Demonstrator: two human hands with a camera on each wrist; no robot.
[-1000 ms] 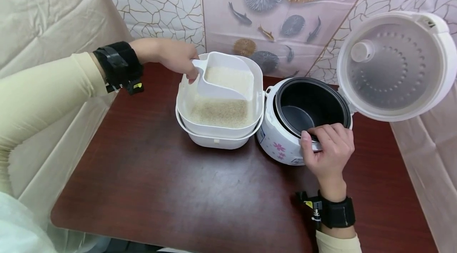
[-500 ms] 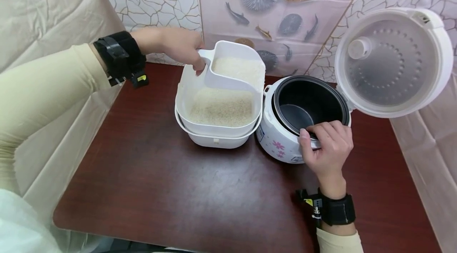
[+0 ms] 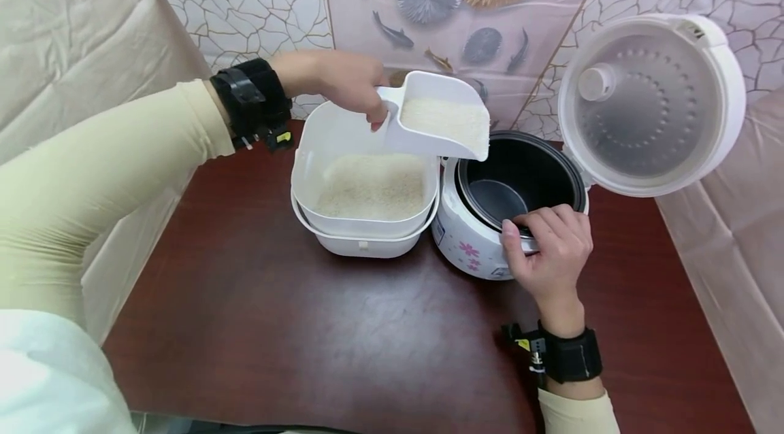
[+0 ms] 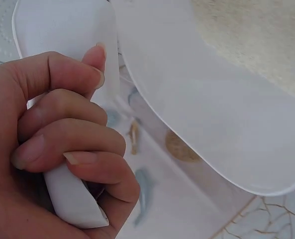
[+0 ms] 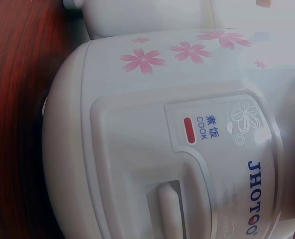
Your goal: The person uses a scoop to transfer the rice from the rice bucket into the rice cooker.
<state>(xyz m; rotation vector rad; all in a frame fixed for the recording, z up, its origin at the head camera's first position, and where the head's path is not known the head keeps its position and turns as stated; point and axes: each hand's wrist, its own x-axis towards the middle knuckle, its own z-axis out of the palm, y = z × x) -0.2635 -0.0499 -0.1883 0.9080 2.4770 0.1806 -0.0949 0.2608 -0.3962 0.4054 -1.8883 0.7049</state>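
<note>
My left hand [image 3: 352, 84] has its fingers curled round the handle of a white scoop [image 3: 422, 143]; the left wrist view shows the handle end [image 4: 72, 199] under the curled fingers [image 4: 87, 129]. White rice [image 3: 444, 118] fills much of the scoop, whose front lip overlaps the left back rim of the black inner pot [image 3: 496, 199]. That pot sits in a white rice cooker [image 3: 465, 243] with pink flowers. My right hand [image 3: 554, 250] grips the cooker's near rim, thumb outside. Left of the cooker, a white bin [image 3: 306, 179] holds more rice [image 3: 370, 192].
The cooker's lid [image 3: 661, 107] stands raised at the right. The bin sits inside a second white basin [image 3: 367, 248] close against the cooker. All stand on a dark red table [image 3: 306, 339] before a patterned cloth backdrop [image 3: 257, 5]. A switch [image 5: 171, 209] shows on the cooker's front.
The left hand has lifted the rice-filled scoop out of the bin and carried it right, to the inner pot's edge. The right hand still holds the cooker rim.
</note>
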